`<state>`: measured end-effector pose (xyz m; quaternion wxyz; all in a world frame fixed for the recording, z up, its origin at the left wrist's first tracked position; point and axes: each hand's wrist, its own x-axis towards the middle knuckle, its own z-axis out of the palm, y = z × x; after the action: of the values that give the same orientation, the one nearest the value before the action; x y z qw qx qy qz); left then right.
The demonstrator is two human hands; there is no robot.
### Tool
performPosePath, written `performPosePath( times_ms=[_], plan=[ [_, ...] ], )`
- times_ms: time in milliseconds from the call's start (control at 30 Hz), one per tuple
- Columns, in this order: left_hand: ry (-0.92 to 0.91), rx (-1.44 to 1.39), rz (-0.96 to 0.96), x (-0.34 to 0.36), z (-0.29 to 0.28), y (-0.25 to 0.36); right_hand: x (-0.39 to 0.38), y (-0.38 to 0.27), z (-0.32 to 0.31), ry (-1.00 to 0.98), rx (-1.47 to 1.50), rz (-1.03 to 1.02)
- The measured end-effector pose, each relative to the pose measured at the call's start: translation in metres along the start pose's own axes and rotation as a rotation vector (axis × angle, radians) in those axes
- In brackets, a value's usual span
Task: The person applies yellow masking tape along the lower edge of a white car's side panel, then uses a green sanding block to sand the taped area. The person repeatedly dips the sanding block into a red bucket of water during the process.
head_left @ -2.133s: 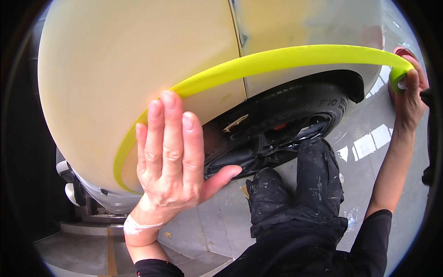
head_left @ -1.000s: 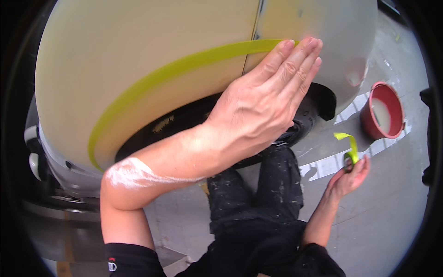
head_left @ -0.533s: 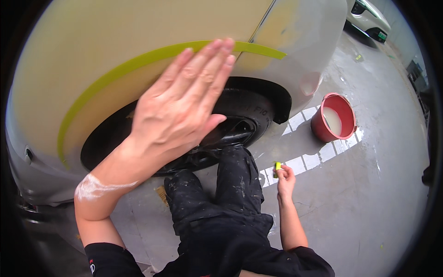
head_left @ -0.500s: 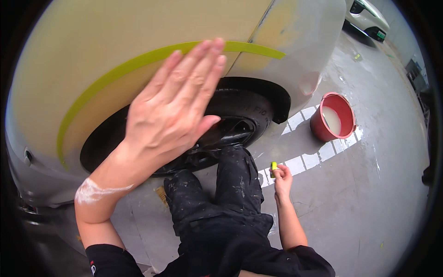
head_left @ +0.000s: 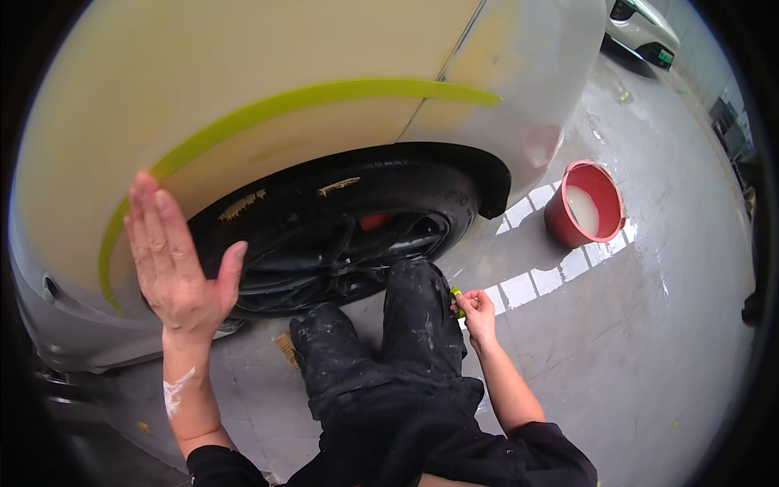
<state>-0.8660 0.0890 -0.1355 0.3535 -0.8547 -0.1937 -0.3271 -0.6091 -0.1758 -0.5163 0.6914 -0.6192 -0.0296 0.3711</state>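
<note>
A strip of yellow-green masking tape (head_left: 300, 99) curves over the wheel arch of a car body panel (head_left: 243, 49), which shows beige and grey patches. My left hand (head_left: 180, 272) is open at the left part of this arc, palm toward the panel, fingers stretched and thumb apart. Its fingertips overlap the strip; whether they press on it I cannot tell. Beside my right knee, my right hand (head_left: 479, 315) is closed on a small roll of yellow-green masking tape (head_left: 458, 303), partly hidden by the fingers. White residue marks my left forearm.
Below the arch is a black tire (head_left: 292, 191) with a dark wheel (head_left: 324, 252). A red bucket (head_left: 560, 215) of cloudy liquid stands on the grey floor (head_left: 617, 349) to the right. Another car (head_left: 645, 28) is at the far right.
My left hand has moved left and down along the tape arc, uncovering its top and the tire. My right hand has shifted slightly left with the roll, toward my knee.
</note>
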Motion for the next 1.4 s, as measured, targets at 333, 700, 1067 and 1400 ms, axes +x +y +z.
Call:
performPosePath(
  times_ms=[333,700,1067,1400],
  plan=[
    [0.122,-0.013,-0.242,-0.075,0.012,-0.043,0.013,0.007,0.002,0.031,-0.129,0.133],
    [0.247,-0.041,-0.463,-0.14,0.03,-0.071,0.025,0.025,-0.005,0.233,-0.003,0.12],
    [0.325,-0.186,-0.824,-0.18,0.035,-0.036,-0.027,-0.048,0.027,0.16,0.102,-0.313],
    [-0.288,-2.03,-1.123,-0.177,0.031,0.129,-0.114,-0.112,0.144,-0.727,-0.065,-0.94]
  ],
)
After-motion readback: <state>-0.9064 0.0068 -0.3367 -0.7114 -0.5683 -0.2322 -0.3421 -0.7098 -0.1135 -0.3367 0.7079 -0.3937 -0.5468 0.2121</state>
